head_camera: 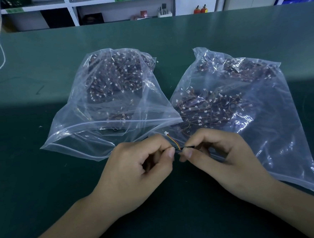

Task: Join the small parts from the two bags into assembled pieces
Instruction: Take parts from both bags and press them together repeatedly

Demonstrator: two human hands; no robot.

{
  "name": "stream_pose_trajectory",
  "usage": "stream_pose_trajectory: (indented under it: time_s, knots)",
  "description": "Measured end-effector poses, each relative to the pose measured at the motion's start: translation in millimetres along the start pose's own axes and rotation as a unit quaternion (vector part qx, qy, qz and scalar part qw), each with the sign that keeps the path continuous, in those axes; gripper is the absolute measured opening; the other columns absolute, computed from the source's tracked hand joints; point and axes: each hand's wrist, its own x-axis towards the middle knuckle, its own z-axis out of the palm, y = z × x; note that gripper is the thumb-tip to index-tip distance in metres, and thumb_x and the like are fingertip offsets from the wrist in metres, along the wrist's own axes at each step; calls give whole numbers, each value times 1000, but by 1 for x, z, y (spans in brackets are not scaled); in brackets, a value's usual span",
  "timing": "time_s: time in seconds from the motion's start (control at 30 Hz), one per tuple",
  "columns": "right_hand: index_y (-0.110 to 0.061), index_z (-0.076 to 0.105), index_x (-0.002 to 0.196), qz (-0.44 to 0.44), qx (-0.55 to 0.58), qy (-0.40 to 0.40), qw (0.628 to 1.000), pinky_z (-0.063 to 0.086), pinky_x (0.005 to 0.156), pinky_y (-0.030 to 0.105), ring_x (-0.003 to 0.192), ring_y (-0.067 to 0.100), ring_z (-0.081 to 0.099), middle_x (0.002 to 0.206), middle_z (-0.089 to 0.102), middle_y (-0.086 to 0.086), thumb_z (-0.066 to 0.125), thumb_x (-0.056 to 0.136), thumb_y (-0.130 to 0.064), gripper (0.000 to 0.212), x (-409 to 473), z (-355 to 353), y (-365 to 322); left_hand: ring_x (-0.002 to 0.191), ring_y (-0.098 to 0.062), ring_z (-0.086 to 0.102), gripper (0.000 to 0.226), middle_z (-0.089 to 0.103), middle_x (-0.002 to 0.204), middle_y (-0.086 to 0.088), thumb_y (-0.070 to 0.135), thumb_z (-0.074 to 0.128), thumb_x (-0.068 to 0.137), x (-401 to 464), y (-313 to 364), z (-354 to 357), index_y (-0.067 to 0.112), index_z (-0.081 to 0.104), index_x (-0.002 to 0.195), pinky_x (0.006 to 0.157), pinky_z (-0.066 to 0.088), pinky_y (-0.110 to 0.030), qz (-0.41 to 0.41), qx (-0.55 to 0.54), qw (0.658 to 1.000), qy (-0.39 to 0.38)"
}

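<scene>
Both clear bags point(113, 95) point(245, 112) hold wired parts w/ white plugs.

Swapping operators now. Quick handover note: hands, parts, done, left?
Left hand and right hand both pinch one small dark part between them, just above the green table; its coloured wires end in a white connector.
Left bag lies mouth open toward you; right bag is beside it, partly under the right hand. Both are full of wired parts.
Done: no finished pieces visible outside the bags.
Left: nearly everything.
</scene>
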Motion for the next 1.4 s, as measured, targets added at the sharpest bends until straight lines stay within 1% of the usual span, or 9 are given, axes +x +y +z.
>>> stream_pose_trajectory:
  time_s: [0.3, 0.5, 0.6, 0.7, 0.83, 0.93, 1.13, 1.3, 1.4]
  knots:
    - [-21, 75, 85, -18, -8, -2, 1000, 44, 69, 18, 70, 6, 58, 79, 71, -1, 71, 97, -18, 13, -1, 0, 0, 54, -20, 49, 22, 50, 62, 3, 27, 59, 101, -1, -3, -1, 20, 62, 81, 51, 39, -29, 8, 2, 1000, -2]
    - [-24, 78, 98, -53, -76, 41, 995, 47, 76, 17, 81, 10, 68, 88, 73, -9, 74, 95, -26, 5, 0, 1, 1, 61, -13, 58, 18, 64, 74, 12, 27, 61, 103, 0, -3, -3, 25, 73, 89, 57, 39, -13, 18, 28, 999, 39]
    - [-28, 74, 120, -92, -213, 62, 971, 48, 89, 24, 99, 14, 65, 109, 68, -18, 80, 90, -32, 30, 3, -7, 5, 71, -17, 64, 12, 71, 89, 12, 26, 67, 102, 3, -5, -4, 24, 79, 98, 59, 45, -19, 20, 29, 997, 70]
    - [-30, 66, 129, -96, -334, 42, 937, 51, 94, 37, 103, 10, 59, 118, 60, -19, 82, 83, -21, 50, 6, -14, 10, 73, -13, 67, 6, 74, 92, 10, 19, 76, 97, 4, -6, -4, 19, 82, 98, 65, 45, -13, 31, 28, 995, 93]
    - [-33, 62, 114, -90, -320, 60, 941, 54, 82, 36, 92, 9, 61, 109, 57, -21, 74, 85, -6, 42, 6, -13, 11, 74, -3, 66, 4, 73, 90, 9, 15, 84, 93, 4, -10, -3, 15, 83, 97, 69, 47, -12, 64, 65, 992, 85]
    - [-25, 65, 105, -116, -301, 79, 943, 53, 78, 30, 93, 10, 61, 108, 62, -17, 68, 89, 3, 32, 5, -13, 10, 70, -6, 66, 3, 73, 92, 11, 18, 82, 94, 5, -13, -4, 17, 84, 96, 61, 53, -25, 96, 118, 985, 86]
    - [-15, 67, 95, -138, -279, 95, 946, 42, 80, 14, 95, 11, 62, 104, 67, -6, 66, 88, 14, 30, 6, -13, 9, 69, -11, 68, 11, 72, 87, 13, 21, 75, 100, 15, -10, -4, 25, 82, 92, 46, 49, -34, 162, 342, 922, 87]
    - [-15, 69, 96, -139, -274, 88, 948, 45, 83, 14, 100, 11, 64, 105, 67, -6, 65, 87, 15, 32, 5, -13, 11, 83, -18, 72, 23, 72, 101, 9, 19, 82, 94, 12, -8, 6, 25, 79, 115, 47, 53, -37, 163, 399, 902, -5]
    - [-14, 70, 97, -150, -268, 81, 948, 49, 85, 20, 102, 14, 66, 106, 67, -6, 64, 88, 15, 31, 5, -12, 11, 84, -18, 72, 25, 72, 108, 10, 22, 70, 101, 11, -5, 11, 23, 75, 125, 51, 54, -34, 174, 396, 901, -36]
